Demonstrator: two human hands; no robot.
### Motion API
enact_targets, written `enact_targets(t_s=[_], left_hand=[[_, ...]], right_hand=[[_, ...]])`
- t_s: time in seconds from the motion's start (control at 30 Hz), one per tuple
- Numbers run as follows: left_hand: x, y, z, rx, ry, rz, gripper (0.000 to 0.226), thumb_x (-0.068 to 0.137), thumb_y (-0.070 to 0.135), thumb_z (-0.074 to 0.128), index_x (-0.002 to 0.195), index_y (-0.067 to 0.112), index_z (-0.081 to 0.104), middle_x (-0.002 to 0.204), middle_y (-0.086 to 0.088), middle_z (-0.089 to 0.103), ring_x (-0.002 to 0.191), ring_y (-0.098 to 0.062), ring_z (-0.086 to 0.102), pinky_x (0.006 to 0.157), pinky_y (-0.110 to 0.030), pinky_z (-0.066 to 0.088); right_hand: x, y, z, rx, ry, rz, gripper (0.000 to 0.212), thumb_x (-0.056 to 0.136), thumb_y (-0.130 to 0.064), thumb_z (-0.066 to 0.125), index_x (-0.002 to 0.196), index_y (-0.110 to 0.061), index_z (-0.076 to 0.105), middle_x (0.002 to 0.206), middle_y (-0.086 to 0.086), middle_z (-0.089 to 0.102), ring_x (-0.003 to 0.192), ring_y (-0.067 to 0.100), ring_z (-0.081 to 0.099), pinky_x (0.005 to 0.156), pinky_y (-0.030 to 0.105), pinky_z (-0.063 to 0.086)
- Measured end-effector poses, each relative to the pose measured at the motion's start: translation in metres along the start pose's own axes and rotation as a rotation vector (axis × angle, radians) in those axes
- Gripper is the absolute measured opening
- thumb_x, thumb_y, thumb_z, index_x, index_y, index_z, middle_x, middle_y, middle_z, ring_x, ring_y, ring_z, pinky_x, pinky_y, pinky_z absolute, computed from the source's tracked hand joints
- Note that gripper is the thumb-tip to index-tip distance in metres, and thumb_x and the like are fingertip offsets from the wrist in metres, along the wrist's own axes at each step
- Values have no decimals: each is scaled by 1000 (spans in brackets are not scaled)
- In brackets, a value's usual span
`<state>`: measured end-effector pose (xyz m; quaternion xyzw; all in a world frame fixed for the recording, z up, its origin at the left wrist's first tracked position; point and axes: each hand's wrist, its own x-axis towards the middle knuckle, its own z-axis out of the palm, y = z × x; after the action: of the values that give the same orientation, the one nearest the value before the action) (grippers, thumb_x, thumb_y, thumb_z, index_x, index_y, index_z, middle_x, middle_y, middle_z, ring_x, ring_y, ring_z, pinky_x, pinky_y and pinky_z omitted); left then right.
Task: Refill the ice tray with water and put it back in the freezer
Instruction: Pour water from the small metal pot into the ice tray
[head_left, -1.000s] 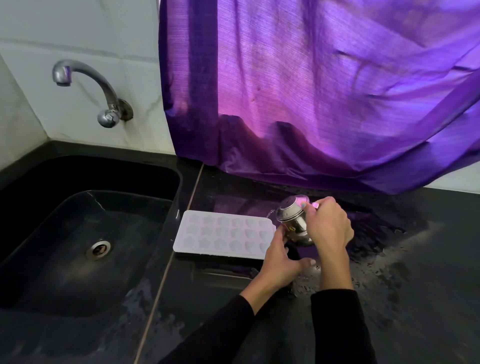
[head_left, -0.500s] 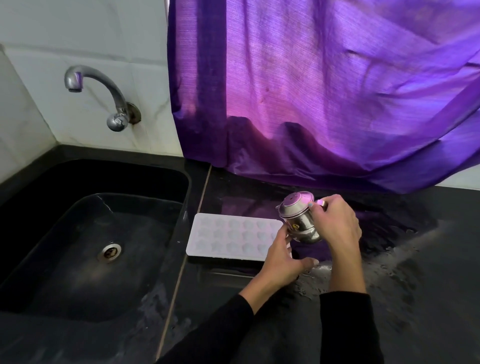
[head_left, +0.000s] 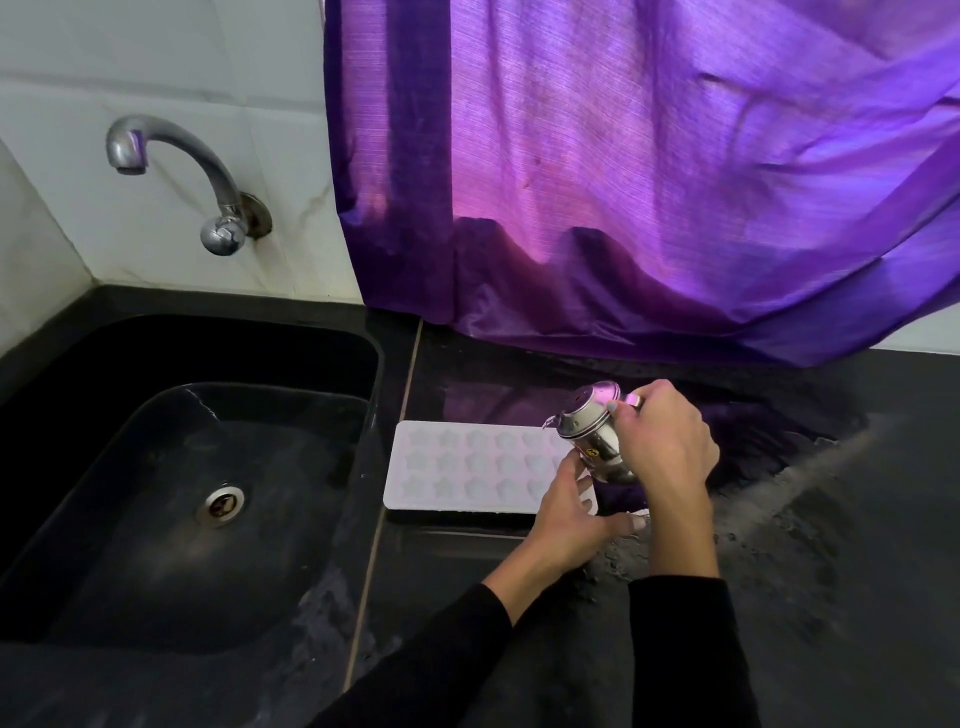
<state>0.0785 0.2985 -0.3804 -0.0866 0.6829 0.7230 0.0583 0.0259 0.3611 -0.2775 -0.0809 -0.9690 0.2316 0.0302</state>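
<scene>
Head view, left hand (head_left: 569, 512) clasping the tray's (head_left: 467, 473) near right end on the counter (head_left: 810, 545), right hand (head_left: 662, 441) gripping a tilted steel cup (head_left: 597, 439) above that end, hiding its corner, sink (head_left: 197, 509) left of both hands, tap (head_left: 208, 182) and curtain (head_left: 649, 171) beyond.
</scene>
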Motion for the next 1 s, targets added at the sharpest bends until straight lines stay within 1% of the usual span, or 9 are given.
enact_targets(t_s=[0.13, 0.27, 0.33, 0.43, 0.6, 0.67, 0.77, 0.93, 1.0], left_hand=[[0, -1, 0, -7, -13, -5, 79, 72, 7, 79, 136, 24, 35, 116, 23, 48, 120, -4, 42, 103, -23, 36], [1, 0, -2, -19, -15, -15, 73, 73, 5, 78, 130, 27, 37, 110, 29, 47, 114, 1, 45, 87, -7, 37], [1, 0, -2, -18, -21, -18, 71, 74, 4, 78, 126, 30, 37, 108, 31, 46, 107, 5, 46, 80, -3, 37], [1, 1, -2, -30, -41, -18, 73, 75, 2, 77, 132, 24, 36, 106, 31, 44, 98, 16, 44, 75, 1, 38], [2, -1, -2, -22, -33, -43, 72, 74, 5, 78, 126, 30, 34, 108, 29, 46, 99, 16, 44, 81, -2, 38], [2, -1, -2, -16, -27, -47, 77, 73, 8, 79, 134, 26, 35, 121, 19, 48, 115, 4, 46, 95, -11, 38], [-1, -1, -3, -5, -15, -39, 86, 72, 12, 80, 142, 20, 32, 137, 6, 46, 134, -12, 36, 110, -28, 34], [-4, 3, -10, 12, -8, -1, 93, 73, 14, 81, 147, 18, 25, 143, 5, 39, 135, -8, 31, 111, -28, 31], [-4, 4, -13, 1, 6, 13, 96, 71, 15, 82, 148, 18, 24, 148, 1, 36, 138, -11, 30, 112, -30, 30]], right_hand=[[-2, -1, 2, -31, 14, -9, 26, 96, -34, 53, 115, -17, 57, 118, 9, 61, 108, 34, 57, 77, 37, 37], [-3, -2, 3, -32, 29, -10, 25, 95, -33, 54, 113, -17, 57, 118, 9, 61, 107, 35, 58, 77, 37, 37], [-2, -2, 4, -37, 30, -8, 26, 95, -34, 54, 114, -16, 58, 119, 9, 61, 108, 37, 57, 79, 38, 38], [-1, -2, 6, -42, 37, -2, 27, 94, -34, 54, 115, -16, 58, 120, 10, 60, 108, 38, 57, 79, 39, 39], [-3, 0, 6, -32, 45, 1, 28, 94, -35, 54, 114, -16, 58, 120, 10, 60, 108, 38, 57, 80, 40, 41], [-4, 1, 6, -14, 48, 8, 26, 95, -34, 55, 113, -16, 57, 119, 9, 60, 107, 37, 57, 77, 38, 38], [-5, 3, 4, 34, 49, 21, 25, 94, -36, 56, 111, -17, 58, 116, 8, 62, 104, 36, 58, 74, 36, 36], [-6, 8, -1, 179, 38, 52, 27, 92, -40, 56, 109, -19, 59, 113, 6, 63, 105, 33, 57, 77, 36, 37], [-7, 8, -3, 238, 43, 66, 27, 91, -41, 56, 106, -19, 61, 111, 5, 65, 104, 32, 57, 80, 38, 41]])
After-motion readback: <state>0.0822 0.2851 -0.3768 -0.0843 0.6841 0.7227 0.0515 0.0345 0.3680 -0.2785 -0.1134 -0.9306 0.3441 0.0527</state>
